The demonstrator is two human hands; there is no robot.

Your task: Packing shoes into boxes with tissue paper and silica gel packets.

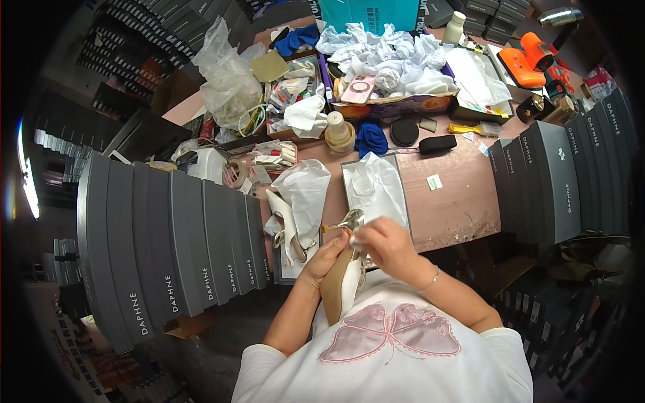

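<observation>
A white heeled shoe (349, 285) with a tan sole is held close to my chest, its heel end pointing away from me. My left hand (324, 260) is closed around its side. At the heel end, my right hand (388, 247) has its fingers pinched together against the shoe; a bit of white shows at the fingertips, too blurred to name. Left of my hands, a second white shoe (287, 225) lies on its side with white tissue paper (304, 191) in an open shoe box. Beyond my hands stands an open grey box part (404, 178) lined with white paper.
Stacked grey shoe boxes rise at the left (191, 242) and right (547, 174). Along the back are a box of crumpled white paper (386, 57), a pink phone (358, 88), a tape-wrapped bottle (338, 134), a blue cloth (371, 140) and an orange tool (527, 64).
</observation>
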